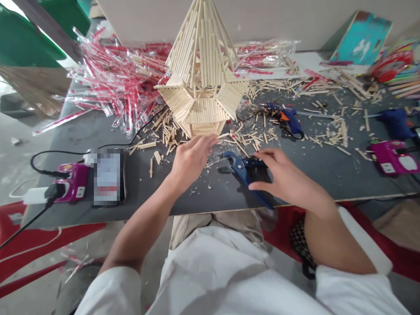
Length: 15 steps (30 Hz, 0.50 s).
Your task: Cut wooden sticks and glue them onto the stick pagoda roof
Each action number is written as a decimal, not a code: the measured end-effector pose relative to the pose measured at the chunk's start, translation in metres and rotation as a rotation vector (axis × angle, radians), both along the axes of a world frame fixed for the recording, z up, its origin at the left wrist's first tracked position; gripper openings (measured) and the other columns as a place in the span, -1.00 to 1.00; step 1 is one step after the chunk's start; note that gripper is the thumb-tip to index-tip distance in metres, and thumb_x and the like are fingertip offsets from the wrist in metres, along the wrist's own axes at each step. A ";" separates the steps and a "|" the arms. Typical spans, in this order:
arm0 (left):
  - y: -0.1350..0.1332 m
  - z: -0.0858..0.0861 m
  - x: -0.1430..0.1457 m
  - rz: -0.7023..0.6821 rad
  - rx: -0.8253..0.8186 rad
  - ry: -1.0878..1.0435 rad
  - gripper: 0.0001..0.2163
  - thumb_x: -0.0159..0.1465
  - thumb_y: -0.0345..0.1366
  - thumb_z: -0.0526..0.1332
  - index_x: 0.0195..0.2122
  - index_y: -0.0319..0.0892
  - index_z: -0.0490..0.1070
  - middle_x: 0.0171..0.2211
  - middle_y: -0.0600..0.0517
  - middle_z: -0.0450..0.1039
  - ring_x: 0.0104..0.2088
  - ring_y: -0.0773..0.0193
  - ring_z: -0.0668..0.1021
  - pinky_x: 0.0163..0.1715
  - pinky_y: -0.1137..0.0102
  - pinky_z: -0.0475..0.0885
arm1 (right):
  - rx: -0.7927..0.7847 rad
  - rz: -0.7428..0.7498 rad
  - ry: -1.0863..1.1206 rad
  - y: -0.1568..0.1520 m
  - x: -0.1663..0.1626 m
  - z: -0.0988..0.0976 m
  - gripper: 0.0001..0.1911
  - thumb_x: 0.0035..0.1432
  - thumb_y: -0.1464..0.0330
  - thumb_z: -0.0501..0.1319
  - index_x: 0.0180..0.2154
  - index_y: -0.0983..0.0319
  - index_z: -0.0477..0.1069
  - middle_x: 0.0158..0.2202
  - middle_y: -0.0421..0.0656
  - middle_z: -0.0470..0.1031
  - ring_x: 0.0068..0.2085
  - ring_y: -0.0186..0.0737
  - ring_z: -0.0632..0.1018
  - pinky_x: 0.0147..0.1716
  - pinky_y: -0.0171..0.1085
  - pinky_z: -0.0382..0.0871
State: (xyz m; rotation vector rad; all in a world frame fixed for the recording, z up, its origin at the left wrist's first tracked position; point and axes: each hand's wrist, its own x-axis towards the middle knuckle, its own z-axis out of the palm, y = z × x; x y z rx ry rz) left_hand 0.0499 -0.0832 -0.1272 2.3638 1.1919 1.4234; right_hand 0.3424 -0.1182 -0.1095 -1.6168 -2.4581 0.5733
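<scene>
A tall model tower (201, 74) built of wooden sticks stands on the grey table (328, 175). Just below its base, my left hand (192, 159) pinches a short wooden stick (224, 136) between its fingertips. My right hand (285, 177) lies over blue-handled cutting pliers (244, 170), fingers curled onto the handles, which rest on the table with the jaws pointing left. Cut stick pieces (167, 135) are scattered around the tower's base.
Red-and-clear plastic wrappers (118, 83) are heaped at the back left. A blue glue gun (285, 119) lies right of the tower, another (395, 122) at far right. Purple power adapters (74, 181) (392, 157) and a phone (107, 177) sit near the table edges. Red chair (39, 249) below left.
</scene>
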 end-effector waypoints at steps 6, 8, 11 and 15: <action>-0.001 0.001 0.003 0.012 -0.014 0.006 -0.81 0.49 -0.41 0.14 -0.03 -0.24 0.54 -0.22 0.00 0.67 -0.32 0.43 0.68 -0.30 0.56 0.57 | 0.046 -0.005 -0.278 -0.038 0.001 -0.019 0.09 0.16 -0.05 0.37 0.44 0.48 0.03 0.30 0.29 0.23 0.27 0.39 0.33 0.23 0.19 0.37; -0.001 0.000 0.004 0.029 -0.029 -0.001 -0.79 0.50 -0.40 0.11 -0.01 -0.25 0.54 -0.21 -0.03 0.65 -0.31 0.41 0.68 -0.29 0.54 0.58 | 0.126 -0.014 -0.316 -0.040 -0.004 -0.020 -0.15 0.28 0.11 0.27 0.37 0.52 0.15 0.21 0.29 0.31 0.19 0.36 0.40 0.19 0.18 0.39; -0.001 -0.001 0.003 0.067 -0.047 -0.002 -0.78 0.51 -0.40 0.09 0.01 -0.24 0.53 -0.22 -0.04 0.62 -0.29 0.39 0.68 -0.31 0.53 0.59 | 0.201 -0.034 -0.261 -0.040 -0.009 -0.018 -0.34 0.34 0.23 0.14 0.30 0.57 0.25 0.10 0.27 0.37 0.13 0.32 0.44 0.15 0.13 0.40; -0.002 -0.001 0.006 0.073 -0.049 0.013 -0.79 0.52 -0.36 0.09 -0.01 -0.21 0.53 -0.23 -0.02 0.61 -0.32 0.39 0.66 -0.31 0.52 0.59 | 0.087 -0.168 -0.006 -0.040 -0.008 -0.005 -0.48 0.40 0.20 0.06 0.21 0.40 0.35 0.04 0.15 0.44 0.04 0.20 0.53 0.03 0.06 0.46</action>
